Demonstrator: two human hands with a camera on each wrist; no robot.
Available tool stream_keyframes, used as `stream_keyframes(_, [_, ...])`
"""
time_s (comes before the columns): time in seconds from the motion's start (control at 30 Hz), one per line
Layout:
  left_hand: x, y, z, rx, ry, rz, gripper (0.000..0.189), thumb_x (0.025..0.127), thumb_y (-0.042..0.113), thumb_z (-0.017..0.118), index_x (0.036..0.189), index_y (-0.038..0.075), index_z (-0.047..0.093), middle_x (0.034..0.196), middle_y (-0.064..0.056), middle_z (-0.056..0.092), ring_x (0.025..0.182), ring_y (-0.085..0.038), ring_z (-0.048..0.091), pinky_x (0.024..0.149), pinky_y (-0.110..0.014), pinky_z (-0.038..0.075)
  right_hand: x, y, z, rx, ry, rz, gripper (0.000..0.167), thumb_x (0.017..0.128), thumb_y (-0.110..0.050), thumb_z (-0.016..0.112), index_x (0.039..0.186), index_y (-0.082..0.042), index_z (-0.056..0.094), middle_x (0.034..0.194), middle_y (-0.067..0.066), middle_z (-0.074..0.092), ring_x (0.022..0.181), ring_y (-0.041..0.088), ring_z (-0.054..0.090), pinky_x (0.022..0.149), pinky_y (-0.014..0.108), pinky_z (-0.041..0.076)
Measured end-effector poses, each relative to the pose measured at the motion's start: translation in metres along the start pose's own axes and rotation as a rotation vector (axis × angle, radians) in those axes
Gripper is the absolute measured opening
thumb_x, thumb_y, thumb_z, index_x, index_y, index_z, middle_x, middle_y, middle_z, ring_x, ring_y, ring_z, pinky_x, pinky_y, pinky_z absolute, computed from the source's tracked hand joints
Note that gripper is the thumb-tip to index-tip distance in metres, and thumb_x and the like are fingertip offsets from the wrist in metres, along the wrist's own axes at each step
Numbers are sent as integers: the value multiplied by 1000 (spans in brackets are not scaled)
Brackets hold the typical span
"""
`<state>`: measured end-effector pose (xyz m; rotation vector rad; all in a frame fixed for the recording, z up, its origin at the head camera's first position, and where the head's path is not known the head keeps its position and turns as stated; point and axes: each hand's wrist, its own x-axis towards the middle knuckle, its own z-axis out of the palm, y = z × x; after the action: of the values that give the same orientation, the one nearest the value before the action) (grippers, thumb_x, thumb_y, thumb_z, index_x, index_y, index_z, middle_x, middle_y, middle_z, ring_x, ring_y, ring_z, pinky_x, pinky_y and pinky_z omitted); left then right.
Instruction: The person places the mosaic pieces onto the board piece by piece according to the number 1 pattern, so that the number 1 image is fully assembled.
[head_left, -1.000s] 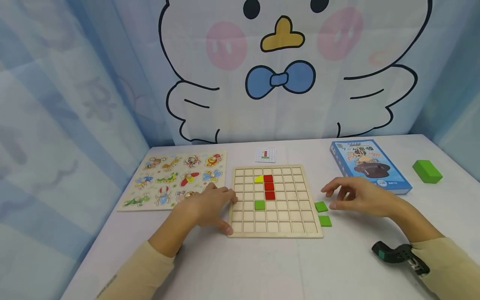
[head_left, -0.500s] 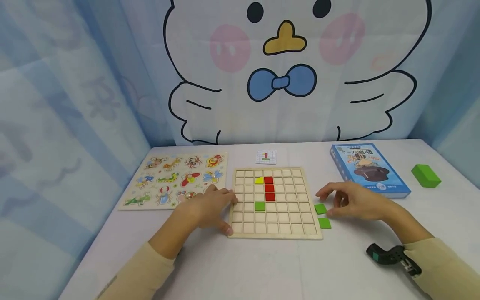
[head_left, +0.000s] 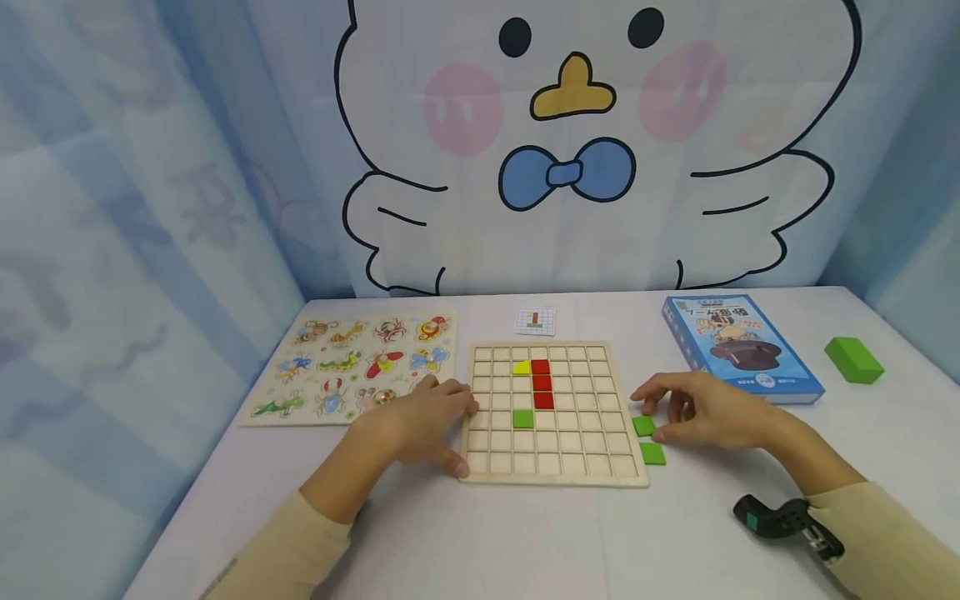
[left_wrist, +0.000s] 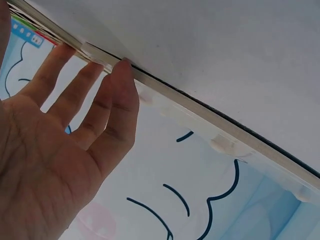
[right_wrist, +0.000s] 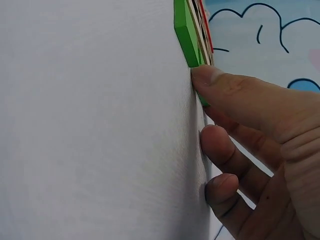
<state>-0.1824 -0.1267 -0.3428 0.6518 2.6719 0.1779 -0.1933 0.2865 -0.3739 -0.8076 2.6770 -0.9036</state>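
My left hand (head_left: 416, 421) lies along the left side of a wooden grid board (head_left: 570, 469), its relaxed fingers and thumb at the edge. On the grid sit a yellow piece (head_left: 522, 367), a column of red tiles (head_left: 542, 383) and a green tile (head_left: 522, 419). Right of the board, my right hand (head_left: 708, 408) pinches a loose green tile (head_left: 643, 426) between thumb and curled fingers; the right wrist view shows the thumb tip on that green tile (right_wrist: 204, 101). Nearer me lies a second green tile (head_left: 653, 454).
An insect puzzle board (head_left: 352, 342) stands left of the grid board. A small pattern card (head_left: 536, 322) lies behind it. A blue box (head_left: 742, 346) and a green block (head_left: 854, 360) occupy the right side. A printed curtain hangs behind the table.
My right hand has moved left and closed in on the farther green tile, thumb now at its edge. The left hand stays at the board. The head view has tilted up slightly.
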Motion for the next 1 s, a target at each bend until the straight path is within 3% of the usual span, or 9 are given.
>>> stream_keyframes(0.4, [1,-2,-3,-40,-30,7,71,77,51,87,136,28,55,159,7,35,138,-25,33,99,-52,49,-1,1,-5,16,-10,12,42,91,-28,80,129,-18,66,105,-4,64,80,11,58,70,24,50])
stream_keyframes(0.8, [3,-4,-3,-30,-33,19,71,77,52,87,135,29,53,159,6,33,138,-24,32,99,-52,49,5,-6,-13,84,-6,-91,43,95,-20,76,135,-14,62,109,0,64,80,12,65,71,28,56])
stream_keyframes(1.0, [5,-4,-3,-18,-46,23,71,78,53,86,136,30,52,159,6,34,139,-24,32,101,-52,48,8,-10,-10,104,37,-81,38,96,-19,74,133,-14,64,107,-2,66,79,14,65,69,27,54])
